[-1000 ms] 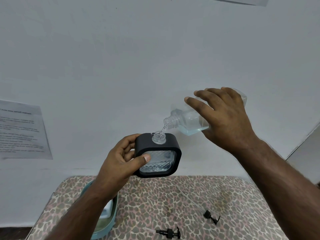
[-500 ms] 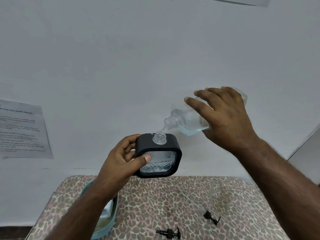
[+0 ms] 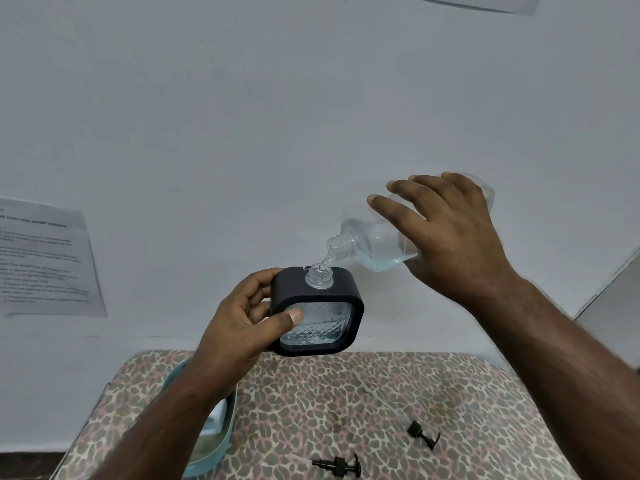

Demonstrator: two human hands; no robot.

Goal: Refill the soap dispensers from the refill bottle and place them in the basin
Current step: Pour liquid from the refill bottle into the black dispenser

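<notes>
Your left hand holds the dispenser above the bench; the refill bottle in your right hand tilts above-right of it. The basin sits left; two pump heads lie right.

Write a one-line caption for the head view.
Right hand tilts refill bottle, pouring into soap dispenser held by left hand.

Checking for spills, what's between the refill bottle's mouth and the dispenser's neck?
In the head view, only a thin stream of clear liquid runs from the refill bottle into the dispenser.
</notes>
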